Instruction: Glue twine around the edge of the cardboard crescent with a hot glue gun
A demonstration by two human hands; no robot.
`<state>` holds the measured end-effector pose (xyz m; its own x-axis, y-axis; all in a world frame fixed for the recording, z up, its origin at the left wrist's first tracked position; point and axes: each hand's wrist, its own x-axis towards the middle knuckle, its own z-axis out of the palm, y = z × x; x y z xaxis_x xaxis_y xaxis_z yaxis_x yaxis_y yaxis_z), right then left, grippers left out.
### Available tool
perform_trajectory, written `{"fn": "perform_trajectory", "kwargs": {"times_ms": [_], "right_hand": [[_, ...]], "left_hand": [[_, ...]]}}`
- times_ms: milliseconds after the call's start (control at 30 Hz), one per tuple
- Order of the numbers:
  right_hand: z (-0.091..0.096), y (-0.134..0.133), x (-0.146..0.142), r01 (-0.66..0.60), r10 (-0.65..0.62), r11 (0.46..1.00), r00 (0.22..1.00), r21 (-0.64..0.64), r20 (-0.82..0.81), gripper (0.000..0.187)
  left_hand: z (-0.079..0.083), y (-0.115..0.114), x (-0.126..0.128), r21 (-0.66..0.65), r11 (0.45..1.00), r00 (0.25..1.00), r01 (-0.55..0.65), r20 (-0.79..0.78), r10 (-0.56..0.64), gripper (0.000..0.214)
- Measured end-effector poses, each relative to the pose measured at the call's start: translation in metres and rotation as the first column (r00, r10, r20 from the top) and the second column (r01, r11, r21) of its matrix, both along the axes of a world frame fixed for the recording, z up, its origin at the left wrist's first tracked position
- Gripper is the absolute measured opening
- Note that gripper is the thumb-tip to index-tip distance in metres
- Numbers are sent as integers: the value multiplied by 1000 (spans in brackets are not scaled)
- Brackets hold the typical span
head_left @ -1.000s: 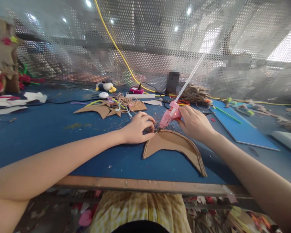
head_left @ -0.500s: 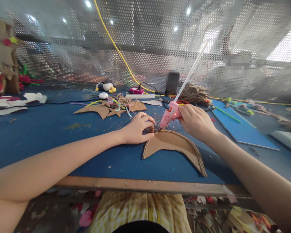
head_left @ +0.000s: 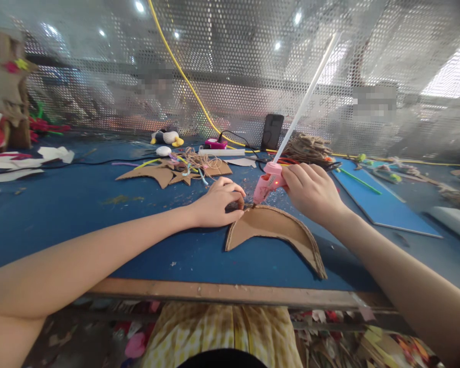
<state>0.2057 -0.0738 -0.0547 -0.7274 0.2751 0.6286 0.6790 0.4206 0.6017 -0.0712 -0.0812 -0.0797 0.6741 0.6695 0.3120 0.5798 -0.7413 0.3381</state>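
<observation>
A brown cardboard crescent [head_left: 278,223] lies on the blue tabletop in front of me, its horns pointing towards me. A thick, cord-like border follows its outer curve. My left hand [head_left: 220,203] is closed at the crescent's upper left edge, thumb and curled fingers pinching there; some dark strands beside the fingertips are too small to make out. My right hand [head_left: 310,191] grips a pink hot glue gun [head_left: 267,185] with a lit red light. Its nozzle points down and touches or nearly touches the crescent's top edge, close to my left fingertips. A long, whitish glue stick [head_left: 306,97] sticks out of its back.
Behind my left hand lie cardboard star pieces [head_left: 145,174] and tangled twine [head_left: 210,162]. A blue board [head_left: 383,199] lies right, a bundle of twigs [head_left: 306,148] and a black phone [head_left: 272,131] at the back. A yellow cable [head_left: 187,82] hangs before the perforated metal screen [head_left: 230,61].
The glue gun has tipped slightly more upright, and its nozzle has shifted a little right along the crescent's edge. My left hand and the crescent stay put.
</observation>
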Motion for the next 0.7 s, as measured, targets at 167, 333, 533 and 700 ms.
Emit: {"fn": "perform_trajectory", "kwargs": {"times_ms": [167, 333, 533, 700], "right_hand": [[-1, -1, -1, -20, 20, 1000, 999, -16, -30, 22], [-2, 1, 2, -69, 66, 996, 996, -53, -58, 26], [-2, -2, 2, -44, 13, 973, 991, -226, -135, 24], [-13, 11, 9, 122, -237, 920, 930, -373, -280, 23]], "left_hand": [[-1, 0, 0, 21, 1000, 1000, 18, 8, -19, 9], [-2, 0, 0, 46, 998, 999, 31, 19, -32, 6], [-3, 2, -1, 28, 999, 999, 44, 29, -45, 9], [-2, 5, -1, 34, 996, 996, 88, 14, -89, 16]]}}
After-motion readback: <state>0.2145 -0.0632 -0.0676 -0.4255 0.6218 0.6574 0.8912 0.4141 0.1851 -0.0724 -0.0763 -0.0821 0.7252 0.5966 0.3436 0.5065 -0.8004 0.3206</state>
